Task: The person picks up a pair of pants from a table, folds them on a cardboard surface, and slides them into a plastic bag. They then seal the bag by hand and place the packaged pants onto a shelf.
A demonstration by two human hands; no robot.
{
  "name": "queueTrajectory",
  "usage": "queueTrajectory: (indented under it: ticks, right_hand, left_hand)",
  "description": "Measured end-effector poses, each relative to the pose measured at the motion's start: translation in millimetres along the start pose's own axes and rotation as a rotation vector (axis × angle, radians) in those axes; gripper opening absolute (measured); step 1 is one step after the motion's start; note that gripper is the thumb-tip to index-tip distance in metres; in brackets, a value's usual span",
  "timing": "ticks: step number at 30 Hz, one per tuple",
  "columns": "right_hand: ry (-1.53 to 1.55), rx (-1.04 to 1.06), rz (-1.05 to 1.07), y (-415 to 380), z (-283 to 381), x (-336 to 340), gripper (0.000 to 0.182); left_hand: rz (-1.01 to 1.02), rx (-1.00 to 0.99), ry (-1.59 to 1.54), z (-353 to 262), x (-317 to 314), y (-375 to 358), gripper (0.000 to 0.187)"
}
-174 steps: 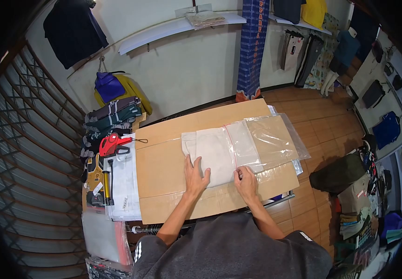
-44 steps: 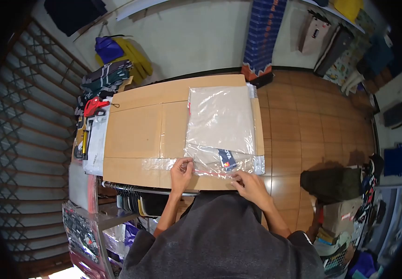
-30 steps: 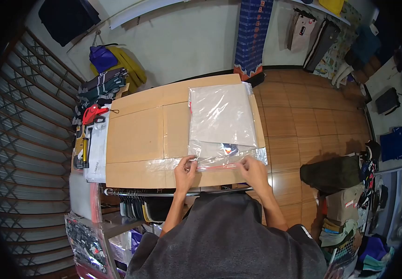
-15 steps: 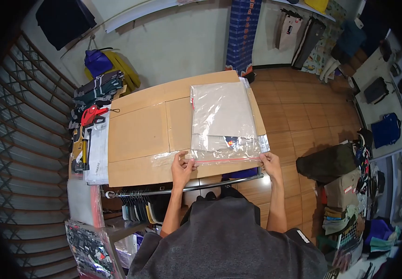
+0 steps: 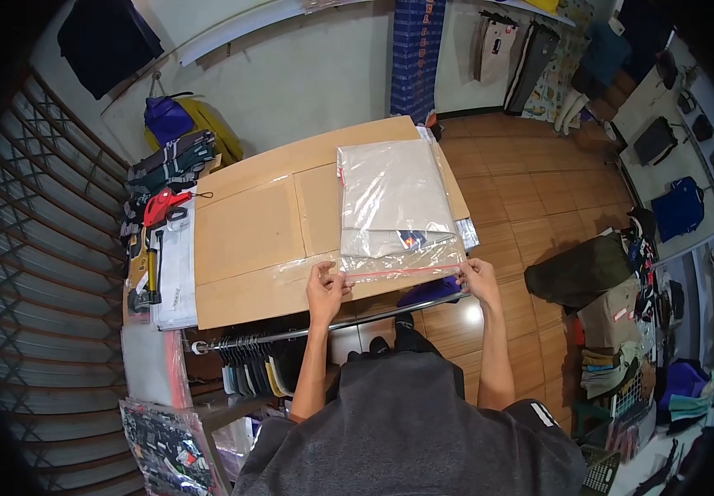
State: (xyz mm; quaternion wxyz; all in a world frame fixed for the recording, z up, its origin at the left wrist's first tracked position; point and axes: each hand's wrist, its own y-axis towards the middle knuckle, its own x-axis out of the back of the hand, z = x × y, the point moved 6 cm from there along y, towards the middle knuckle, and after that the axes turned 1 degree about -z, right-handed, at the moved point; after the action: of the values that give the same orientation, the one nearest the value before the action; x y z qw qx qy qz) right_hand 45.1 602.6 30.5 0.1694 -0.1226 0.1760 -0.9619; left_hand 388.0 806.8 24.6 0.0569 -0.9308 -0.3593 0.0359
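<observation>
- Fingertips of the left hand [image 5: 327, 289] pinch the near left corner of a clear plastic bag [image 5: 397, 213], thumb on top, just where the bag's red seal strip [image 5: 402, 270] begins.
- At the far end of that strip, the right hand [image 5: 479, 279] grips the near right corner in the same way, fingers pressed together on the film.
- Held by both corners, the strip is drawn taut and straight between the two hands, which seems to be why they sit so far apart.
- The bag lies flat on the cardboard-covered counter [image 5: 245, 240], its closed mouth toward the person and the rest stretching away from the hands.
- Inside it rests a folded pale garment [image 5: 386, 186], filling most of the bag; a small dark label [image 5: 411, 240] shows near the mouth, just beyond the strip.
- Further left, well apart from the hands, a red tape dispenser [image 5: 161, 207] and a stack of white sheets [image 5: 177, 273] sit at the counter's edge.
- Below the counter's near edge runs a metal rail [image 5: 291, 332] with hangers.
</observation>
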Motion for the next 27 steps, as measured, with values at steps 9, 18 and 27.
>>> queueTrajectory:
  ticks: [9,18,27]
  right_hand:
    - [-0.038,0.078,-0.051,1.4,-8.7,-5.1,0.027]
    - [-0.044,0.055,-0.078,-7.0,0.7,-17.7,0.029]
    - [0.143,0.073,-0.060,-1.7,-10.3,-19.8,0.025]
  left_hand:
    - [-0.046,-0.028,-0.020,3.1,1.4,1.6,0.025]
    - [0.015,0.010,0.042,-2.8,-4.8,4.0,0.030]
    - [0.011,-0.009,0.035,-2.6,-4.7,4.3,0.030]
